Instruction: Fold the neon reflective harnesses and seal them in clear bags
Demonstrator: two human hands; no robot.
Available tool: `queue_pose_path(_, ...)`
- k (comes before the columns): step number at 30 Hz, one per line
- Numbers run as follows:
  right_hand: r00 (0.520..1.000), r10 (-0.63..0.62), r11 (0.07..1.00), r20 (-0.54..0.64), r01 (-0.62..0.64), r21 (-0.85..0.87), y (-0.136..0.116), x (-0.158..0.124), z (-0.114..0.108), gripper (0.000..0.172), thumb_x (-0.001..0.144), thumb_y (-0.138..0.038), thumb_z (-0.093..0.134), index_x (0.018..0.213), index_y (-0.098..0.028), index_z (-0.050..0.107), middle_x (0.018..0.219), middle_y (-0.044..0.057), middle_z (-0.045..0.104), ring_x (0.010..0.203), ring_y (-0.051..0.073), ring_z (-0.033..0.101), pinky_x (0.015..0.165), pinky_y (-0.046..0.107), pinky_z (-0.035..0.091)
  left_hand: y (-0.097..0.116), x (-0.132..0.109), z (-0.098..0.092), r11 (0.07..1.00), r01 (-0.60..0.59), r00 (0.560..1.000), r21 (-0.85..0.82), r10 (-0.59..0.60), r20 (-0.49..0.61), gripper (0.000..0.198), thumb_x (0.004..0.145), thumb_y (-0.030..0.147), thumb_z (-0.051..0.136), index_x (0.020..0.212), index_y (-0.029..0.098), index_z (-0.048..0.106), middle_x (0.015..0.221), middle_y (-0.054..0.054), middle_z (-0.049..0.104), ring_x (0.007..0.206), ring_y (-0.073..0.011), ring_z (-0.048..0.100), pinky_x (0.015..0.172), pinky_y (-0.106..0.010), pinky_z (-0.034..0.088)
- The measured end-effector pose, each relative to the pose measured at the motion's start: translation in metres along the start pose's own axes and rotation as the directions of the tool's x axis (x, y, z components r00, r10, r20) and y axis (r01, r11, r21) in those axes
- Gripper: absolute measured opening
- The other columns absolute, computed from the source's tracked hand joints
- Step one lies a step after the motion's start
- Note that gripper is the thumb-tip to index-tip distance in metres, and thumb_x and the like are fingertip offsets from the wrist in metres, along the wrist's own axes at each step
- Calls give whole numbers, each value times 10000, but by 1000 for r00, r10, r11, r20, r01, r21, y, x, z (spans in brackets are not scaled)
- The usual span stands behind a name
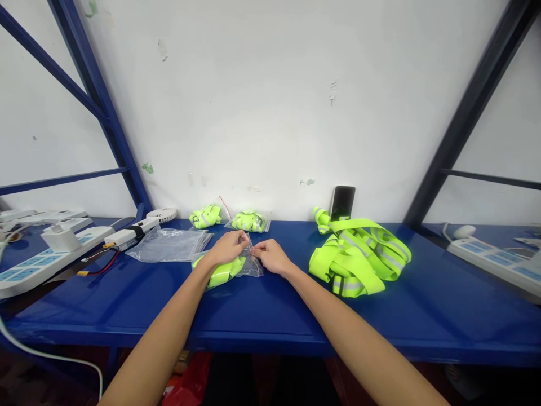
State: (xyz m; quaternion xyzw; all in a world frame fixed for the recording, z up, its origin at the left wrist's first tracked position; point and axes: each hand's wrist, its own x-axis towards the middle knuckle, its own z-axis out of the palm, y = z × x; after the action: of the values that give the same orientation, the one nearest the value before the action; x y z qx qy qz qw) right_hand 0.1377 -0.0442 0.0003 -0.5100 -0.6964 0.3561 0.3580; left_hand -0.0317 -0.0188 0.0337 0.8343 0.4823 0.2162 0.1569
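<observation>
Both bare forearms reaching forward, left hand and right hand close together, fingertips nearly meeting.

A phone stands against the white wall behind a heap of neon-yellow reflective straps on the blue metal tabletop. Two bagged yellow bundles, a stack of clear plastic bags, a small white fan and white power strips sit nearby.
</observation>
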Motion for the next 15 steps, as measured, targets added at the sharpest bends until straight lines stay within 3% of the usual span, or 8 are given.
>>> queue_pose_path(7,999,5,1000,37,-5,10,0,0,0,231,815,-246,551,689,-129,707,575,-1,623,525,97,493,572,203,374,-6,5,0,999,6,998,-51,-3,56,232,786,328,447,780,175,621,815,-45,675,750,-194,597,662,-273,425)
queue_pose_path(15,998,-19,999,60,21,-31,3,2,1,246,840,-251,521,740,-140,716,712,36,712,595,121,575,600,214,401,-5,3,-1,998,-22,999,-57,24,41,222,779,307,433,746,176,610,775,-39,667,724,-189,589,651,-276,418)
